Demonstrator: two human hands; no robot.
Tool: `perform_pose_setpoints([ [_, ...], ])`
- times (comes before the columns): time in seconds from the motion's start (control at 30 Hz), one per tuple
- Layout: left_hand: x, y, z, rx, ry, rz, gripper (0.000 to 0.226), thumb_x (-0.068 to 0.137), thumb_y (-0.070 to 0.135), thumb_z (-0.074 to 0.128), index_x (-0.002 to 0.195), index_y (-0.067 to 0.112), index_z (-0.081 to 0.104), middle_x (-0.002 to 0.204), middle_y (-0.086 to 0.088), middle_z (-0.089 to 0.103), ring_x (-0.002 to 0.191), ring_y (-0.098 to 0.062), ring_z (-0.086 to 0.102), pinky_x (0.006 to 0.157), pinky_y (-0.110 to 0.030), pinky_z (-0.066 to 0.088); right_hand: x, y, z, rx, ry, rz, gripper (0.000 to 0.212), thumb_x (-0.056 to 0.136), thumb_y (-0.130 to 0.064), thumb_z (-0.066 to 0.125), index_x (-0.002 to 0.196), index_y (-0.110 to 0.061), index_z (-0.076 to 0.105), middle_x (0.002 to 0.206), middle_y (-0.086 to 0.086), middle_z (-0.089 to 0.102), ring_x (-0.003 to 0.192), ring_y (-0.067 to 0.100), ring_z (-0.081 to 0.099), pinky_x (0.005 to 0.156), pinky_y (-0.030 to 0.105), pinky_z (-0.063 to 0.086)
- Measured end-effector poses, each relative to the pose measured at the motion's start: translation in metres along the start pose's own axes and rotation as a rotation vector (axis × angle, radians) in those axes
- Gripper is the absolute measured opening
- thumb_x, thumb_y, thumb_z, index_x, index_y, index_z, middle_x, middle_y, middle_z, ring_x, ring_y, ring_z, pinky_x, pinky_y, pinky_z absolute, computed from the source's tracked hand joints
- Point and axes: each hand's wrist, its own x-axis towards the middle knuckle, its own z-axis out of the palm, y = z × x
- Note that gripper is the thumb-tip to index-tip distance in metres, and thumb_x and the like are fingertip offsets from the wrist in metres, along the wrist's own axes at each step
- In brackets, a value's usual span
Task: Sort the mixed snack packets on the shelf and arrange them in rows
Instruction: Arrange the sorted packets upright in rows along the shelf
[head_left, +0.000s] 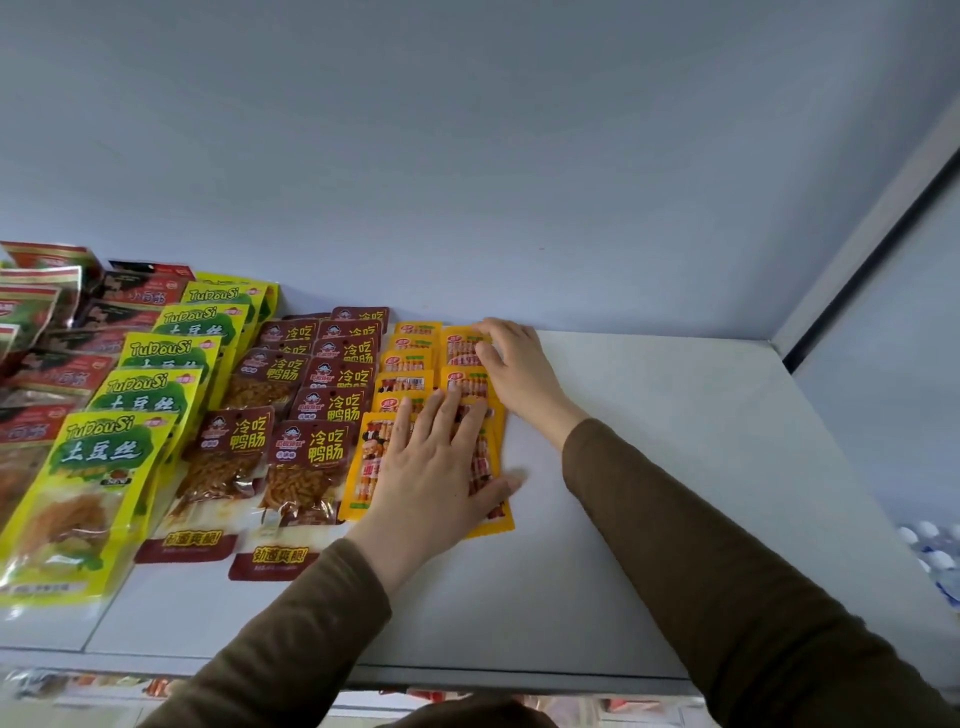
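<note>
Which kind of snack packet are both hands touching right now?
The orange-yellow packets, in the rightmost rows. The left hand presses flat on the front ones, the right hand touches those at the back; brown and green-yellow packets lie untouched.

Yellow-green packets (109, 467) read "TuDouSi" and "土豆丝", while the dark red packets (311, 441) beside them on the shelf (649, 467) carry the characters "冷吃鸭肠".
</note>
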Motion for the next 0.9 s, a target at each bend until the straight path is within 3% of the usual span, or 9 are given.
perform_pose_setpoints([
  [0.1,-0.005,0.003,0.001,-0.017,-0.015,0.019,0.095,0.088,0.090,0.008,0.164,0.032,0.004,0.174,-0.002,-0.001,0.160,-0.023,-0.007,0.126,-0.049,-0.014,0.015,-0.002,0.000,-0.048,-0.095,0.069,0.040,0.108,-0.026,0.041,0.146,-0.017,0.049,0.146,0.005,0.053,0.141,0.025,0.037,0.115,0.040,0.034],
  [0.27,-0.008,0.003,0.000,-0.016,-0.016,0.020,0.093,0.089,0.089,0.007,0.164,0.033,0.002,0.173,-0.001,-0.005,0.159,-0.022,-0.011,0.126,-0.049,-0.016,0.015,-0.002,0.000,-0.083,0.016,-0.011,0.032,0.102,-0.019,0.052,0.133,-0.022,0.061,0.128,0.001,0.057,0.126,0.021,0.044,0.100,0.032,0.039],
  [0.4,-0.012,0.005,0.000,-0.010,-0.003,0.034,0.093,0.089,0.089,0.006,0.163,0.034,0.006,0.173,0.000,0.000,0.159,-0.021,-0.010,0.126,-0.050,-0.015,0.014,0.002,0.003,-0.066,-0.092,0.051,0.029,0.101,-0.020,0.054,0.126,-0.022,0.067,0.126,0.002,0.060,0.117,0.020,0.056,0.098,0.033,0.046],
  [0.6,-0.012,0.002,-0.004,-0.004,-0.048,0.057,0.089,0.089,0.088,0.009,0.162,0.037,0.006,0.173,0.001,0.005,0.160,-0.021,-0.005,0.125,-0.051,-0.016,0.014,0.000,0.003,-0.020,-0.094,0.089,0.025,0.101,-0.018,0.055,0.123,-0.022,0.068,0.126,0.000,0.061,0.114,0.017,0.060,0.094,0.028,0.047],
  [0.73,-0.018,0.002,-0.008,0.011,-0.033,0.065,0.088,0.089,0.085,0.008,0.162,0.035,0.011,0.172,0.000,0.010,0.160,-0.023,-0.001,0.127,-0.052,-0.010,0.004,-0.002,-0.005,0.089,0.051,0.066,0.022,0.103,-0.020,0.053,0.119,-0.020,0.067,0.125,0.001,0.059,0.116,0.016,0.055,0.094,0.029,0.046],
  [0.8,-0.025,0.004,-0.008,0.008,-0.012,0.071,0.088,0.090,0.083,0.005,0.162,0.034,0.014,0.172,0.000,0.012,0.160,-0.023,0.001,0.128,-0.052,-0.007,-0.007,-0.003,-0.010,0.035,0.115,-0.014,0.018,0.102,-0.024,0.054,0.112,-0.021,0.068,0.116,-0.001,0.061,0.108,0.015,0.054,0.088,0.028,0.044],
  [0.9,-0.033,0.007,-0.004,0.011,-0.014,0.079,0.085,0.093,0.081,0.003,0.164,0.035,0.008,0.173,0.000,0.007,0.160,-0.023,0.000,0.128,-0.052,-0.006,-0.020,-0.006,-0.013,-0.121,-0.014,-0.031,0.018,0.102,-0.032,0.053,0.103,-0.022,0.068,0.104,-0.002,0.064,0.096,0.017,0.059,0.080,0.033,0.048],
])
